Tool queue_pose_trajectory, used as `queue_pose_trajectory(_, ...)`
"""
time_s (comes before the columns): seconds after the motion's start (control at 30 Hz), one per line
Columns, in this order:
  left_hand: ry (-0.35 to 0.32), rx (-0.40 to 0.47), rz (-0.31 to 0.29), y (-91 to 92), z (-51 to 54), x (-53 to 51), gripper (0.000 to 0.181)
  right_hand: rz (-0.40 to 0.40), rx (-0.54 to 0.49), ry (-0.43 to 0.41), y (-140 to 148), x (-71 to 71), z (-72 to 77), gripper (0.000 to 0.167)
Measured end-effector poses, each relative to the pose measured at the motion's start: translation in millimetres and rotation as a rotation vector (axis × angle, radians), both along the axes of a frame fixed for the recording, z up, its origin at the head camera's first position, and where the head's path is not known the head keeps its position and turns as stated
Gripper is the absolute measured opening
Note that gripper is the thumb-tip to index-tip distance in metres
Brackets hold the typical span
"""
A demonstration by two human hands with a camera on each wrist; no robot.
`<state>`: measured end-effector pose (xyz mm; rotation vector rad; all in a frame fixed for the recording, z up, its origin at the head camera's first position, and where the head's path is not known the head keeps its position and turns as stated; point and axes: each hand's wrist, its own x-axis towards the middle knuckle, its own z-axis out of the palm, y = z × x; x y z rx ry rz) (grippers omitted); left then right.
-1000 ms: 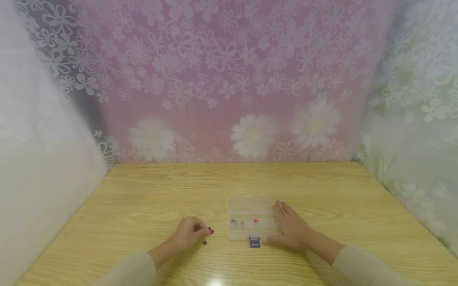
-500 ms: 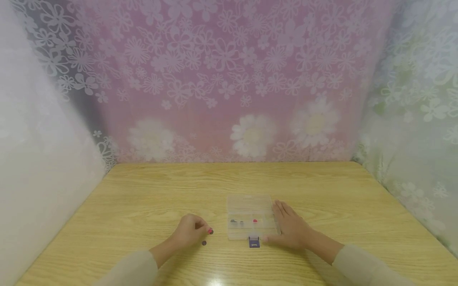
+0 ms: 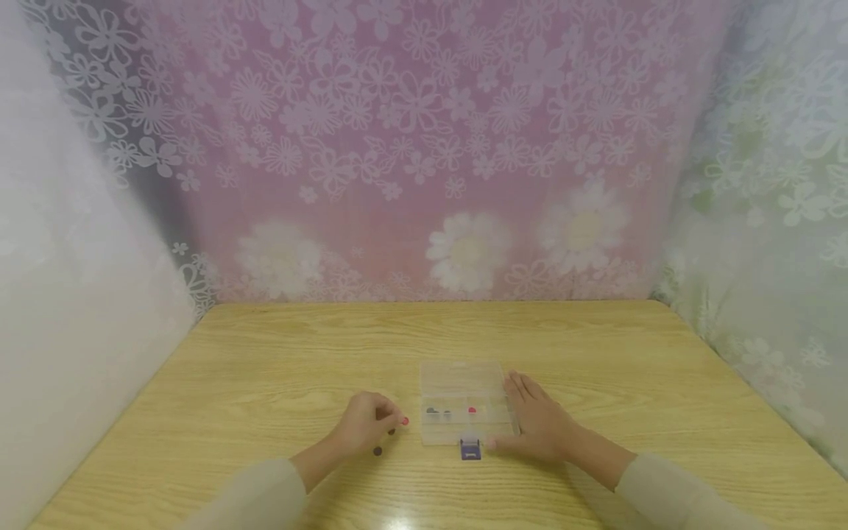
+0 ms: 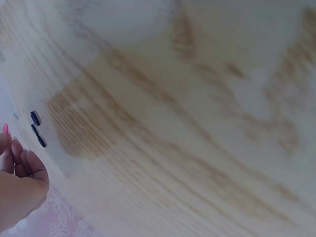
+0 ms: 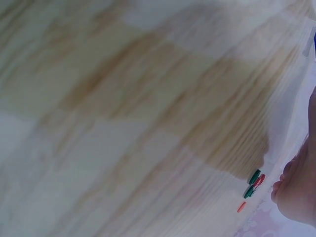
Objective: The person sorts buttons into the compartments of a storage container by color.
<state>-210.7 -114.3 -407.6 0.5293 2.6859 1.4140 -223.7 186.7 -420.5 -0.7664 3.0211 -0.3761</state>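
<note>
My left hand [image 3: 364, 425] pinches a small red button [image 3: 405, 420] between thumb and fingertips, left of a clear compartment box [image 3: 457, 434]. In the left wrist view the same red button [image 4: 5, 128] shows at the fingertips. Dark buttons [image 3: 377, 451] lie on the table beside and below that hand. Within the box, a few dark buttons [image 3: 432, 411] sit in a left compartment and a red one [image 3: 472, 410] in another. My right hand [image 3: 539, 423] rests along the box's right side, fingers extended and thumb near the front edge. The box's lid [image 3: 461, 377] stands raised at the back.
A blue latch [image 3: 470, 450] hangs at the box's front edge. Several green and red buttons [image 5: 254, 183] appear near the hand in the right wrist view. The wooden table [image 3: 298, 338] meets a flowered pink curtain [image 3: 424, 147] at the back, with pale curtains at both sides.
My left hand has lifted the red button off the dark ones and moved slightly right and away from me, toward the box. My right hand and the box have stayed put.
</note>
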Motion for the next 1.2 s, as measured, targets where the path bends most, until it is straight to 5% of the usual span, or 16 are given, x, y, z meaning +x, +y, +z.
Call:
queue_pose_trajectory(0.8, -0.015, 0.022, 0.004, 11.8, 7.2, -3.2, 0.013, 0.003, -0.013, 0.001, -1, 1.9, 4.9, 0.111)
queue_pose_trajectory(1.2, 0.072, -0.017, -0.004, 28.1, 10.8, -6.0, 0.013, -0.011, -0.010, 0.004, -1, 1.6, 2.6, 0.111)
